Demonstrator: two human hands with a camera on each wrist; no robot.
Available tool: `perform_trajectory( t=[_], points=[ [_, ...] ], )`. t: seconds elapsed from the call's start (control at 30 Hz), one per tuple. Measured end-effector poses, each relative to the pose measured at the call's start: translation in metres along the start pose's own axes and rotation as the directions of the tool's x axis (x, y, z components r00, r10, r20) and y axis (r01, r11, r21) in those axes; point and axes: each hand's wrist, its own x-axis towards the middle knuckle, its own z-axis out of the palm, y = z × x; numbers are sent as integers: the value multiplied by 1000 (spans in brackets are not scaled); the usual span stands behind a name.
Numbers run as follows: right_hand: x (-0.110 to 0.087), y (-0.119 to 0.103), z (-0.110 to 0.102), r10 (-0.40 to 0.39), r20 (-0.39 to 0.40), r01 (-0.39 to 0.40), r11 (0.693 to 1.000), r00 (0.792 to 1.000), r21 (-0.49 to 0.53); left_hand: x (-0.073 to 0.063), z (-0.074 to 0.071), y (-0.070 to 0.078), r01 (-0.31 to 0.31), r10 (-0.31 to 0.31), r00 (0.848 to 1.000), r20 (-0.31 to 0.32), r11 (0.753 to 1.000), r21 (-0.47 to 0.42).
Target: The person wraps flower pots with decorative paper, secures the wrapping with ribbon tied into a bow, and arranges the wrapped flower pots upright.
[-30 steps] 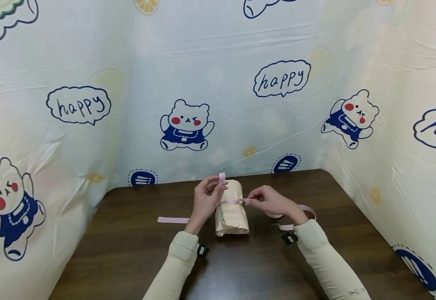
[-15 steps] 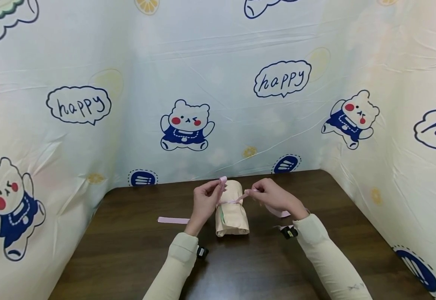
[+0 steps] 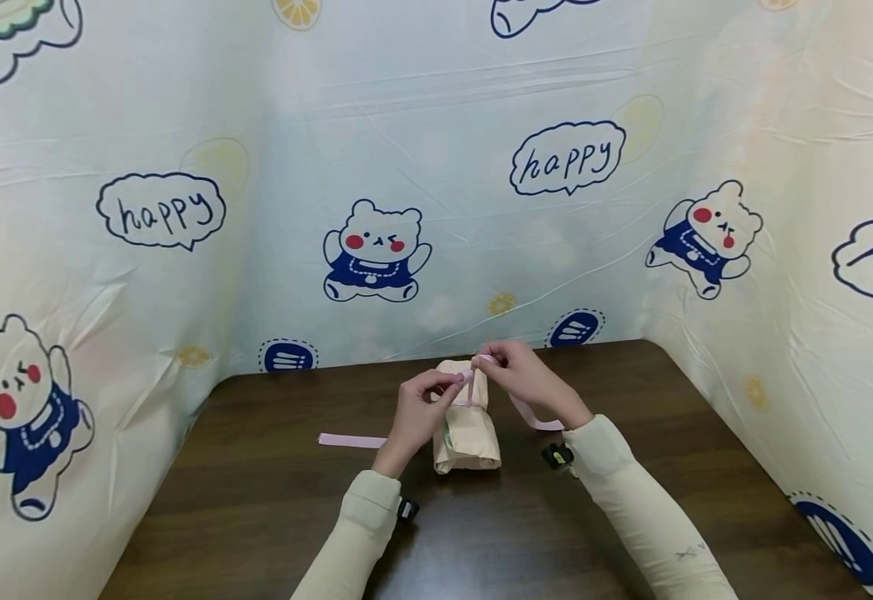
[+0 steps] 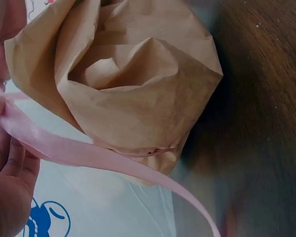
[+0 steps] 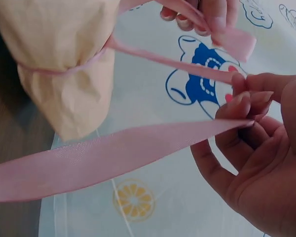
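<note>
A cream paper bundle [image 3: 468,446] lies on the table, cinched around its middle by thin pink ribbon [image 5: 64,70]. My left hand [image 3: 415,414] pinches a folded loop of the ribbon [image 5: 239,44] above the bundle. My right hand [image 3: 529,382] pinches another length of it close by, between thumb and fingers. From the cinched waist a ribbon strand runs taut to the right fingers, and a wide tail hangs from them. The left wrist view shows the bundle's gathered, crumpled paper end [image 4: 138,94] with a ribbon tail [image 4: 79,152] crossing in front. A small green mark shows on the bundle's side.
A flat strip of pink ribbon [image 3: 349,440] extends on the dark wooden table [image 3: 256,517] left of the left wrist. A patterned cloth curtain [image 3: 436,167] with bears and lettering encloses the table's back and sides. Both wrists carry small black cameras.
My right hand has moved up and left, bringing its ribbon strand over the bundle beside the left hand. The left hand has dipped slightly and shifted right, still holding the loop.
</note>
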Motion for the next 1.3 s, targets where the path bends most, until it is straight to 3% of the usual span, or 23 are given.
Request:
perform_trajectory(
  t=[0.1, 0.23, 0.37, 0.53, 0.7, 0.9, 1.17, 1.3],
  points=[
    [4, -6, 4, 6, 4, -6, 1000, 1000, 11, 0, 2, 0, -11, 11, 1000, 11, 1000, 16],
    [8, -15, 10, 4, 27, -5, 1000, 1000, 16, 0, 3, 0, 23, -24, 1000, 20, 999, 47],
    [9, -24, 16, -47, 71, 47, 999, 996, 3, -1, 4, -2, 42, -44, 999, 17, 996, 78],
    [3, -32, 22, -131, 198, 134, 991, 971, -1, -1, 5, -5, 77, -74, 997, -28, 992, 102],
    [-8, -33, 25, -154, 285, 166, 986, 946, -16, -1, 4, -5, 154, -154, 988, -9, 984, 86],
    [-18, -20, 21, -97, 302, 105, 994, 948, -10, -3, 1, -6, 274, -273, 961, 45, 962, -18],
    [-17, -3, 20, -27, 263, 42, 998, 965, -52, -3, -8, -7, 275, -258, 951, 168, 958, -83],
    [-13, 3, 23, -18, 206, 38, 995, 978, -89, -3, -11, -5, 308, -284, 934, 218, 948, -81]
  ],
)
